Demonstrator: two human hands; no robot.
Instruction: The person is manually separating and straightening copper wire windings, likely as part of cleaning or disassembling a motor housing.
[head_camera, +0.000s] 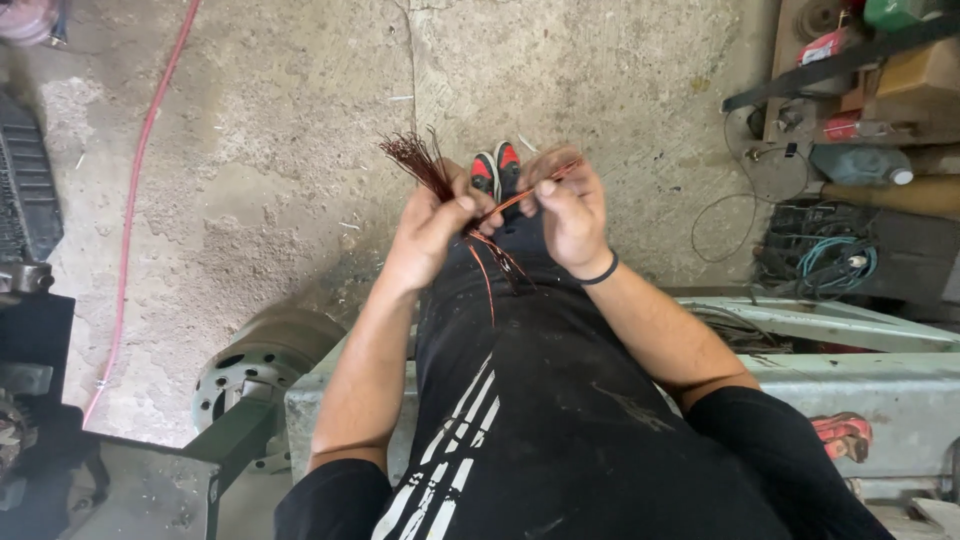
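Open concrete floor ahead; cluttered shelf crowds right.

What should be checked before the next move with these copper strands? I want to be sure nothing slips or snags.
1. Left hand has a grip on the bundle of copper wires: ok, fingers closed around it.
2. Right hand pinches a single strand: ok, drawn between both hands.
3. Loose ends hanging over the black trousers: not ok, several strands dangle.
4. Shoes clear of the wires: ok, below the hands.
5. Strand ends sharp or frayed: cannot tell.
6. Red hose on the floor away from the hands: ok.
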